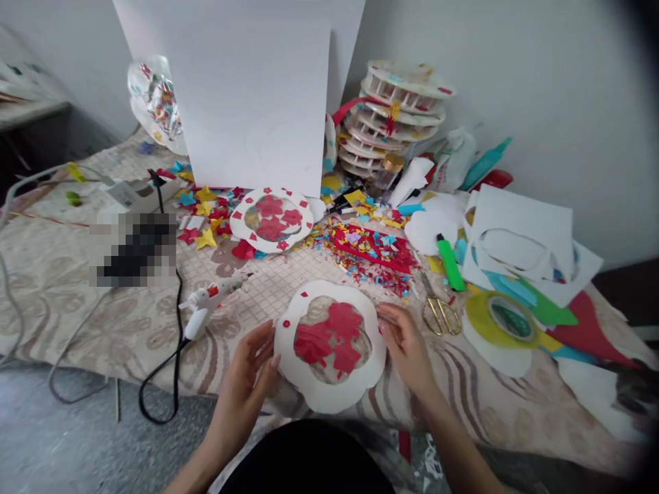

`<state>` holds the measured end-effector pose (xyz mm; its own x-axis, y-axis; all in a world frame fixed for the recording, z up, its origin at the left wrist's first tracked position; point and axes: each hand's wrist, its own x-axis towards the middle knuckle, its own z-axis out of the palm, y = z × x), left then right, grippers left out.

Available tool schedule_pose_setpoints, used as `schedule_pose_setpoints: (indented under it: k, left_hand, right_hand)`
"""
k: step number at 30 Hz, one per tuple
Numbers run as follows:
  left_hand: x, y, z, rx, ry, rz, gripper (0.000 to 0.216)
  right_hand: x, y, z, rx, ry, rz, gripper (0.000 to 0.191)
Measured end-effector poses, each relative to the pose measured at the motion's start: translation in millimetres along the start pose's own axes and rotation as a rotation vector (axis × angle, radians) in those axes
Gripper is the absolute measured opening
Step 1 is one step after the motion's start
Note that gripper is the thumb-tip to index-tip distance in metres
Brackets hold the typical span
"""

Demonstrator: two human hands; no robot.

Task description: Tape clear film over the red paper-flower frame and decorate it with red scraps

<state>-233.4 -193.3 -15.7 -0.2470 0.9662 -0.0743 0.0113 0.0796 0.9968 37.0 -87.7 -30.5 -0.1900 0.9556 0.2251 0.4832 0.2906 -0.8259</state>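
Note:
A white scalloped paper ring [319,398] with a clear window and red flower cutouts [342,329] in it is at the table's front edge. Two small red pieces sit on its upper left rim. My left hand [252,367] pinches the ring's left edge between thumb and fingers. On the opposite edge, my right hand [404,346] holds it, with the thumb in front and fingers curled round. A similar ring [237,223] with red pieces around its rim lies farther back. Left of my hands rests a white glue gun [203,309]; gold-handled scissors [441,314] lie to the right.
Paper stars [206,237] and scraps [371,247] cover the table's middle. White boards [257,96] lean on the wall beside stacked white rings [396,116]. Yellow tape [478,315], a green marker [450,264] and paper sheets [525,213] lie right. A black cord [178,357] loops over the front edge.

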Motion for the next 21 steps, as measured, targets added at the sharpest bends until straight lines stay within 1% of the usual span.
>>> schedule_pose_setpoints:
  k: [3,6,8,11,14,16,18,19,21]
  left_hand:
    - [6.4,0.4,3.2,-0.018,0.037,0.036,0.04]
    - [18.8,-0.7,1.3,0.0,0.066,0.085,0.041]
    - [27.4,-3.1,-2.2,0.084,0.103,0.136,0.043]
    - [34.4,-7.8,-9.4,0.297,0.167,0.225,0.046]
    - [32.0,-9.7,-15.3,0.438,0.207,0.259,0.037]
    - [28.1,-7.3,-17.0,0.497,0.204,0.262,0.022]
    - [25.2,-1.6,-16.1,0.536,0.172,0.282,0.009]
    - [24.4,2.3,-14.6,0.543,0.147,0.303,0.006]
    - [24.3,11.2,-10.1,0.533,0.082,0.341,0.007]
  right_hand:
    - [3.1,-1.7,4.2,0.034,-0.004,0.0,0.027]
    - [13.8,-5.5,3.0,0.027,0.0,-0.032,0.026]
    - [21.1,-5.6,1.1,0.049,0.016,-0.046,0.026]
    - [26.3,-0.7,-1.7,0.068,0.1,-0.021,0.025]
    - [24.0,6.3,-4.4,0.037,0.199,0.028,0.02]
    - [20.1,8.2,-5.3,0.025,0.237,0.065,0.014]
    - [15.6,4.0,-3.9,0.074,0.241,0.129,0.017]
    - [13.2,-1.1,-1.7,0.146,0.225,0.175,0.02]
    - [8.2,-17.1,6.0,0.384,0.159,0.291,0.027]
